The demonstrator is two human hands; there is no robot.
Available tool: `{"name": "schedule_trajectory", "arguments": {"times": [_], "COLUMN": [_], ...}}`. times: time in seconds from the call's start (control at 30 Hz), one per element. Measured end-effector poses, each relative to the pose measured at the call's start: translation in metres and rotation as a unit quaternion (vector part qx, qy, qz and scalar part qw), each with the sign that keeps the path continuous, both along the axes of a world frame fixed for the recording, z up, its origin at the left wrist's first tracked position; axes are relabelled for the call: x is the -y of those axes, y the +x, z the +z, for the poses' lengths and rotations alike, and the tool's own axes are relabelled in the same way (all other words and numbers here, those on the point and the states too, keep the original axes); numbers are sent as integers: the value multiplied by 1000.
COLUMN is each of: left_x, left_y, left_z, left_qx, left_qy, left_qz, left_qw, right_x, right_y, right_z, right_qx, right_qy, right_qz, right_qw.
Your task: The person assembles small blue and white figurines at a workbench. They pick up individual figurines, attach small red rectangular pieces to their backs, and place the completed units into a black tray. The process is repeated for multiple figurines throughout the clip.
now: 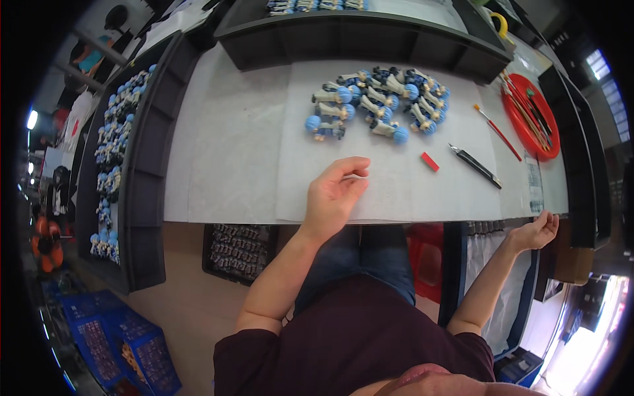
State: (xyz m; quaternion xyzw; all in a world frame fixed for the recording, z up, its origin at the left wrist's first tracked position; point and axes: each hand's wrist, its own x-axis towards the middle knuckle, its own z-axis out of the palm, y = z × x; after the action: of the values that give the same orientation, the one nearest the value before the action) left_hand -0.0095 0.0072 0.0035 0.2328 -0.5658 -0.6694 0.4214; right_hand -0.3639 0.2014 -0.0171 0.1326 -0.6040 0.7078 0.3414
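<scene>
My left hand [335, 201] hovers over the front edge of the white table, palm turned inward. Its fingers are bent, with a gap between them and the thumb, and I see nothing held. At the table's right front edge my right hand [536, 231] has its fingers curled in; whether anything is inside is hidden. Beyond the left hand lie several small blue-haired figurines [380, 99] in a loose cluster. One figurine [325, 127] lies closest to that hand. Right of them are a small red block [430, 162], a craft knife [475, 165] and a red-handled paintbrush [498, 133].
A red oval tray [553, 142] holding brushes sits at the right. Dark crates stand at the back [356, 41] and left [146, 178], both containing figurines. Under the table is a tray of dark small parts [239, 252]. Blue crates [119, 336] stand on the floor at left.
</scene>
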Motion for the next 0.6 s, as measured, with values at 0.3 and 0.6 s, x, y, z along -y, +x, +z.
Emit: {"name": "schedule_trajectory", "arguments": {"times": [0.3,0.6], "left_x": [1,6], "left_y": [11,17], "left_z": [-4,-7], "left_qx": [10,-36], "left_qy": [-21,67], "left_qz": [-23,-53], "left_qw": [999,996], "right_x": [189,202], "right_y": [210,222], "right_z": [81,66], "right_qx": [-262,-187], "right_qy": [393,383], "right_qz": [556,595], "right_qw": [684,681]}}
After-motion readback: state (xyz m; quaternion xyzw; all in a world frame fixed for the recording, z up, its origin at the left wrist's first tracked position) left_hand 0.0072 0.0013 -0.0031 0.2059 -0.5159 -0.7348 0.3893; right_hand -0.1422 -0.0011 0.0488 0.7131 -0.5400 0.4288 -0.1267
